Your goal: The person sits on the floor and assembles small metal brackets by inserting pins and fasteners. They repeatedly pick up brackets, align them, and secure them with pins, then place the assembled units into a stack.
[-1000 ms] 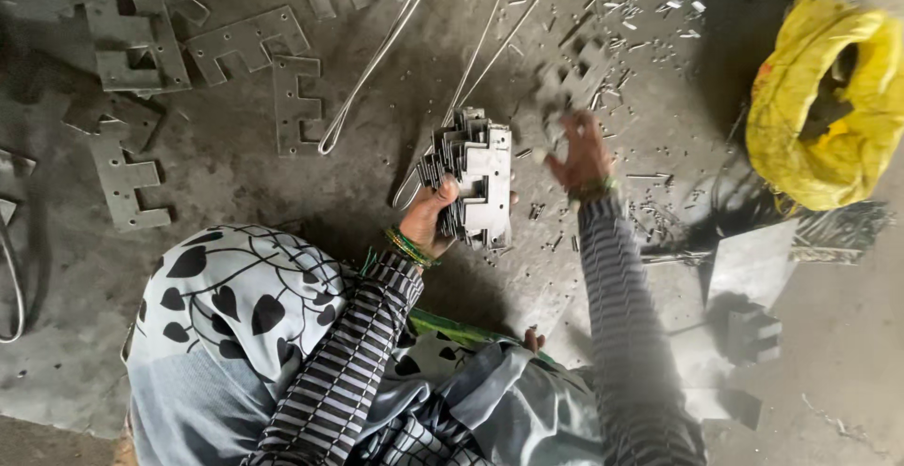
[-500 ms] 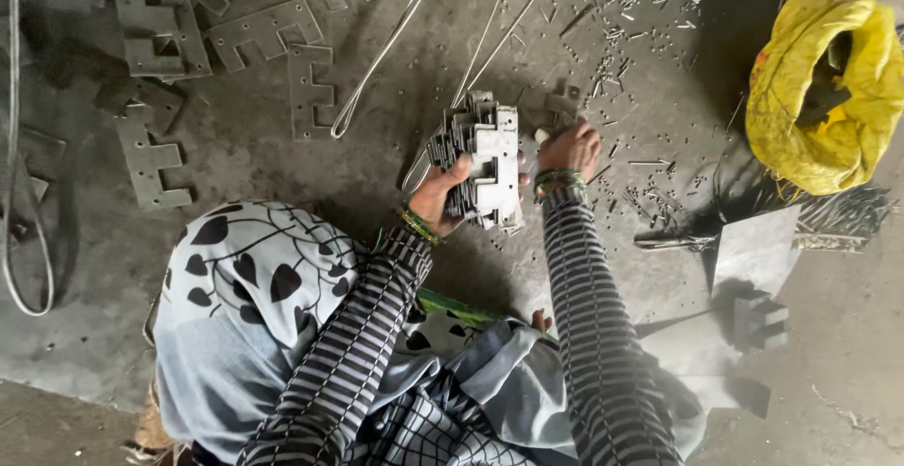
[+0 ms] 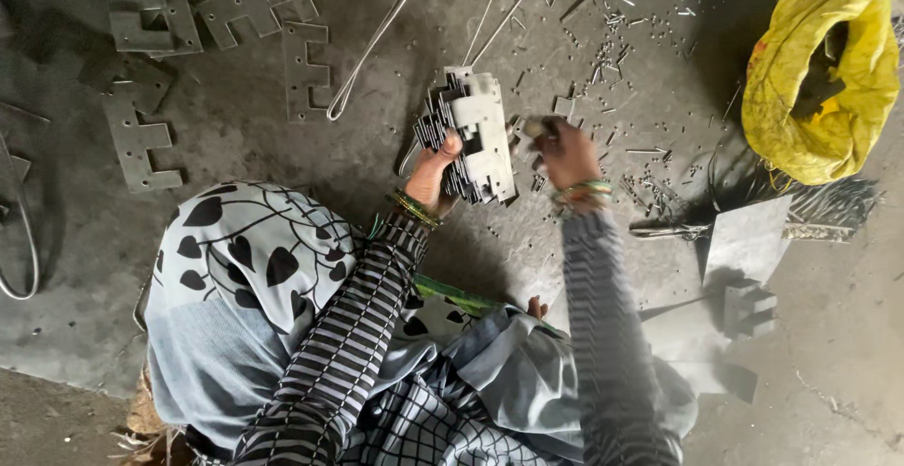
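Head view: person seated on a grey floor.
Left hand (image 3: 435, 176): clamped round a stack (image 3: 468, 135) of plates, held upright above the floor.
Right hand (image 3: 563, 151): fingers pinched on a small piece (image 3: 527, 129) beside the stack.
Advice: square the stack's edges, grip firm.

A metal workshop: cut steel plates (image 3: 141, 146), wire rods (image 3: 377, 38) and scrap bits (image 3: 640, 24) litter the concrete floor (image 3: 847, 334).

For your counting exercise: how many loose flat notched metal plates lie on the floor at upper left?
4: two flat grey notched metal plates along the top, one beside the wire, one lower left. Others may be cropped.
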